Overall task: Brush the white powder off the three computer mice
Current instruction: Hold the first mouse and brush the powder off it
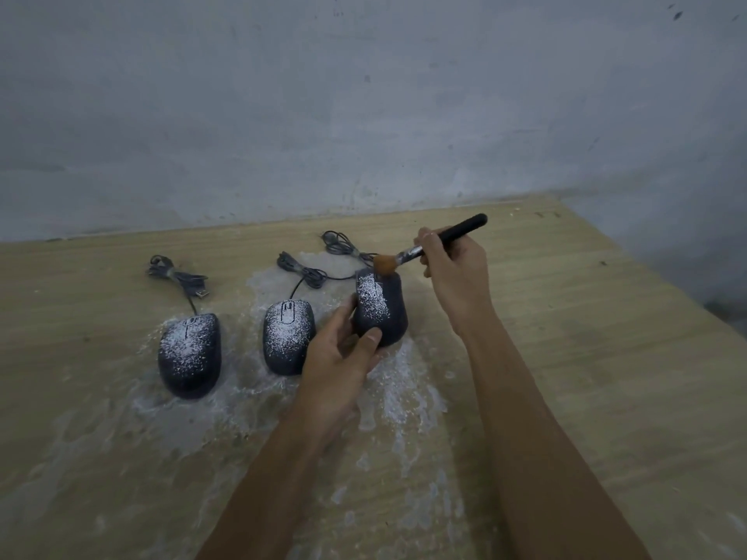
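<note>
left hand (339,357) fingers clamp rightmost dark powdered mouse (382,307), steadying it | right hand (452,272) fingers pinch black-handled tan brush (458,229) on its far end

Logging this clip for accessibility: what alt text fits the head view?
The right hand holds a brush, bristles at the far end of the right mouse, which the left hand grips. The middle mouse and left mouse lie powdered on a powder-strewn table.

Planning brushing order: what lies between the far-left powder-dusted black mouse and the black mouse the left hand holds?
Head view: a third powder-dusted black corded mouse on the powdery wooden table, beside the left hand.
</note>
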Motion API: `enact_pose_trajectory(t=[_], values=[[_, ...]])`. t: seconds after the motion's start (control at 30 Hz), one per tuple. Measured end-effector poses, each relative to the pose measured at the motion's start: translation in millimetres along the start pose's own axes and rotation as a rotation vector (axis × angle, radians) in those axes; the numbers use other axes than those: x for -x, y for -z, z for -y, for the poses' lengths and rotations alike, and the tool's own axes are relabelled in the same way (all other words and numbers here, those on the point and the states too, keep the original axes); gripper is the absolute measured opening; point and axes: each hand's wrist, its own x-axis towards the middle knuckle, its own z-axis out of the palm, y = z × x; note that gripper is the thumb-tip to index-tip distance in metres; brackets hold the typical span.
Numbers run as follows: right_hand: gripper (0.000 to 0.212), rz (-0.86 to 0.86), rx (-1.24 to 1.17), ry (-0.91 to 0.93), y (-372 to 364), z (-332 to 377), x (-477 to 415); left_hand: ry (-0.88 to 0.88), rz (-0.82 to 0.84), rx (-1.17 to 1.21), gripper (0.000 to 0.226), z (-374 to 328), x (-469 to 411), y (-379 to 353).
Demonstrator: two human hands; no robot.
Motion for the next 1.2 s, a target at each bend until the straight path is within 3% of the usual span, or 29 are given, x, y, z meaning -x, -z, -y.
enact_pose_trajectory(t=[0.1,0.2,0.27,0.4,0.57,0.77,0.93,1.13,1.2], values=[[0.027,-0.017,0.139,0.041,-1.8,-3.9,3.3,-0.009,0.004,-0.016,0.058,-0.6,1.0,-0.2],[0.027,-0.109,0.057,0.079,-0.3,3.9,2.7,-0.017,-0.003,-0.038,0.059,-1.9,2.2,-1.3],[0.022,-0.083,0.017,0.106,1.5,7.2,0.3,-0.018,-0.004,-0.042,0.059,-2.6,2.6,-1.7],[0.024,-0.01,0.21,0.137,0.0,-0.7,4.9,-0.025,-0.002,-0.055,0.059,-4.0,4.3,-2.3],[0.019,-0.096,0.037,0.102,-2.3,2.2,9.4,-0.027,0.003,-0.055,0.059,-6.5,6.4,-3.5],[0.028,-0.092,0.155,0.081,-3.5,-2.6,8.0,-0.02,0.001,-0.041,0.059,-8.4,7.6,-4.3],[0.024,-0.155,0.057,0.093,0.3,2.2,6.0,-0.002,-0.01,-0.04,0.06,-6.9,5.3,-3.4],[0.018,-0.003,0.128,0.126,-2.7,1.1,8.3,0.002,-0.01,-0.016,0.059,-8.0,6.2,-3.7],[0.015,-0.03,0.062,0.128,-4.6,3.3,8.8,0.003,-0.008,-0.018,0.059,-7.4,6.0,-3.8]])
